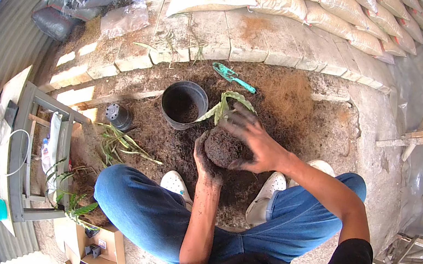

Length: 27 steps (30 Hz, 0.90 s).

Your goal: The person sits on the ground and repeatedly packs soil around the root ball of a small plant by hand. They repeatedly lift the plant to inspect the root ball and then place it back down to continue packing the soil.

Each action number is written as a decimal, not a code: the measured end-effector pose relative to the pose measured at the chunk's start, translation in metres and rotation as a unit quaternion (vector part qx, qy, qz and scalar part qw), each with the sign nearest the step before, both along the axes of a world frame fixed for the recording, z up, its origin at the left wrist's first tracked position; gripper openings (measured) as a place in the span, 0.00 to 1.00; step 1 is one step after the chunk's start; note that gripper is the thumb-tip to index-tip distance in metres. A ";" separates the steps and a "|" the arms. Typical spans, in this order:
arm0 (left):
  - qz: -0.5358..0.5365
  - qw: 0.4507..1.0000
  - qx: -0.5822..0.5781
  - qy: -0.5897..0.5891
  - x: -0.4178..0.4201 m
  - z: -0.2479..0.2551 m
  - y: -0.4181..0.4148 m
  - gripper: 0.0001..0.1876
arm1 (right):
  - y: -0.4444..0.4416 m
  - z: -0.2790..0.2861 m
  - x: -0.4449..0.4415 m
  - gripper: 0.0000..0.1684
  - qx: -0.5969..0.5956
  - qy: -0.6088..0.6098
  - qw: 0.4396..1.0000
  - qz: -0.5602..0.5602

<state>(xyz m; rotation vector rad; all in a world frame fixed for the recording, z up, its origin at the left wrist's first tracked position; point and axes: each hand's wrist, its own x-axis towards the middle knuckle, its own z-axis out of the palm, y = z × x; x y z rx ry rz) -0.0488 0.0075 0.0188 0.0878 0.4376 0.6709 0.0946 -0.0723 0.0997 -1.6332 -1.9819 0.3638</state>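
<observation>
My left hand (205, 160) cups a dark ball of soil and roots (222, 147) from its left and lower side. Leaning out from the top of the ball is a plant with broad pale-green leaves (221, 106). Over the ball's right side my right hand (257, 141) is spread, its fingers apart and blurred; whether they touch the soil is unclear. Just left of the plant stands a black plastic pot (184, 105) with some soil inside. A turquoise hand trowel (234, 77) lies on the soil beyond the leaves.
Brown fibre (289, 98) lies right of the trowel. An upturned small black pot (118, 116) and cut leaves (126, 145) are at left. Nearby are a grey stool (23, 143) and a cardboard box (110, 248). Filled sacks (281, 5) line the back; wooden poles (422, 134) stand right.
</observation>
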 end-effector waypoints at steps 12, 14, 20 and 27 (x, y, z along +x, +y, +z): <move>-0.040 0.995 -0.001 -0.088 -0.004 0.011 -0.002 0.25 | -0.012 0.012 -0.020 0.59 -0.025 -0.153 0.986 0.057; -0.048 0.993 -0.023 -0.102 -0.005 0.012 -0.004 0.26 | -0.014 0.015 -0.016 0.59 0.003 -0.151 0.988 0.046; -0.045 0.997 0.006 -0.065 -0.002 0.008 -0.010 0.25 | -0.013 0.009 -0.016 0.54 0.020 -0.166 0.985 0.048; -0.040 0.996 0.025 -0.070 0.001 0.005 -0.011 0.24 | -0.005 -0.001 -0.011 0.52 0.028 -0.091 0.993 0.074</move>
